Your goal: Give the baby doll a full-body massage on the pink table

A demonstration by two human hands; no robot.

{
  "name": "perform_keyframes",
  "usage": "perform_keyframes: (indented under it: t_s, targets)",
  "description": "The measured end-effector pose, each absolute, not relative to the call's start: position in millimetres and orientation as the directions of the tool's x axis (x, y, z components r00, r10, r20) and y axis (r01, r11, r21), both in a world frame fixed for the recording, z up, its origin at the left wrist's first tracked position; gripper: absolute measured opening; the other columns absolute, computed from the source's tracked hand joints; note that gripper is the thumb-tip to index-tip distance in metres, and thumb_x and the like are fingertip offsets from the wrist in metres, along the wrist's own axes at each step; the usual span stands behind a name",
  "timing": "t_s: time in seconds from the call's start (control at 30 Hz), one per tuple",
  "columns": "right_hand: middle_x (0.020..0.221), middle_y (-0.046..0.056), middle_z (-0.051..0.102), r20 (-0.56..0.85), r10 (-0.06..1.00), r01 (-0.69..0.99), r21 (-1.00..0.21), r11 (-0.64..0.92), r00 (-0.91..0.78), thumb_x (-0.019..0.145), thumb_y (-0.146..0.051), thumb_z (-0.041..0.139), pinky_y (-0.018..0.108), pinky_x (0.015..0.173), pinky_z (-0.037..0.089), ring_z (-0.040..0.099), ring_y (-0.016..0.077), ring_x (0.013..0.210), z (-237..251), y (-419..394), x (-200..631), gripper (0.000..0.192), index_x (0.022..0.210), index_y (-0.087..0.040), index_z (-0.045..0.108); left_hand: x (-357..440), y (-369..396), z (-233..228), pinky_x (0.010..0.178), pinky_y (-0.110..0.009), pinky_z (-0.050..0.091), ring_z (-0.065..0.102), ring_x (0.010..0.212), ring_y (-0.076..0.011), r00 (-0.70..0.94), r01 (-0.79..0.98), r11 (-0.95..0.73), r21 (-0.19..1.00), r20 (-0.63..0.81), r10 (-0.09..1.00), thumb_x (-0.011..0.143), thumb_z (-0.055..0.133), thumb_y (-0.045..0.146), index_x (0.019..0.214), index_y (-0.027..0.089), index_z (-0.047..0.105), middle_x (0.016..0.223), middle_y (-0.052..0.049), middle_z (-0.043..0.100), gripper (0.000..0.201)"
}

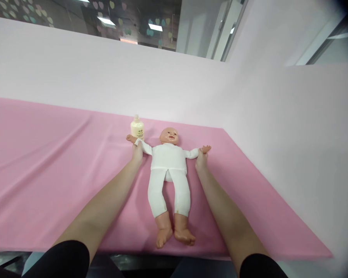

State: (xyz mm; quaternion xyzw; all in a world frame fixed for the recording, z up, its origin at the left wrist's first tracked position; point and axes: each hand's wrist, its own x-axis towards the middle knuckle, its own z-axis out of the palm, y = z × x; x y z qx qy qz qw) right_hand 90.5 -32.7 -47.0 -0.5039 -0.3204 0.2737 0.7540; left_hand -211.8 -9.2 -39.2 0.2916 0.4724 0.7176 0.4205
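Both hands reach out over the worktop point(46, 154): the left hand point(137, 152) rests at one wrist of the doll point(168, 173), the right hand point(201, 159) at the other. Seen from behind, the fingers are hidden, so I cannot tell whether either hand is closed around a wrist or only pressing on it. That hold seems to keep the doll's arms spread out flat to the sides.

Pink cloth covers the worktop, and pale pink walls point(278, 123) rise behind and to the right. The doll lies face up near the middle, head toward the back wall, feet close to the near edge, in a white suit with bare feet. Wide open cloth runs to the left; to the right there is less room before the wall.

Smallest is a cream bottle point(137, 128), upright just behind the left hand and close to the doll's fist, likely set there within reach.
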Motion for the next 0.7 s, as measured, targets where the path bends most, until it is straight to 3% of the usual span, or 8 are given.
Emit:
perform_keyframes:
  t_s: [0.17, 0.43, 0.7]
  targets:
    - [0.148, 0.012, 0.035, 0.229, 0.744, -0.117, -0.917, 0.381, 0.627, 0.07, -0.032, 0.059, 0.041, 0.11, 0.036, 0.041, 0.0211, 0.133, -47.6, -31.9, 89.3, 0.066, 0.131, -0.017, 0.041, -209.7, -11.2, -39.1, 0.096, -0.037, 0.047, 0.058, 0.111, -0.0199, -0.451, -0.339, -0.258, 0.905, 0.085, 0.889, 0.083, 0.057, 0.029, 0.103, 0.023, 0.051, 0.114, -0.007, 0.061, 0.021]
    - [0.15, 0.01, 0.032, 0.375, 0.745, -0.059, -0.874, 0.483, 0.552, 0.072, -0.026, 0.055, 0.043, 0.112, 0.03, 0.035, 0.0204, 0.137, -34.3, -41.4, 81.4, 0.065, 0.134, -0.019, 0.038, -208.2, -14.4, -36.5, 0.09, -0.034, 0.049, 0.059, 0.104, -0.018, -0.478, -0.235, -0.212, 0.949, 0.078, 0.875, 0.082, 0.06, 0.028, 0.095, 0.024, 0.045, 0.104, -0.005, 0.061, 0.02]
    - [0.148, 0.009, 0.038, 0.605, 0.74, 0.117, -0.791, 0.601, 0.294, 0.076, -0.024, 0.054, 0.042, 0.116, 0.023, 0.034, 0.0196, 0.138, -13.1, -59.4, 68.4, 0.062, 0.136, -0.02, 0.039, -207.3, -18.3, -39.3, 0.092, -0.034, 0.047, 0.058, 0.104, -0.0192, -0.323, 0.043, -0.362, 0.931, 0.356, 0.877, 0.086, 0.052, 0.031, 0.109, 0.024, 0.046, 0.109, -0.007, 0.059, 0.026]
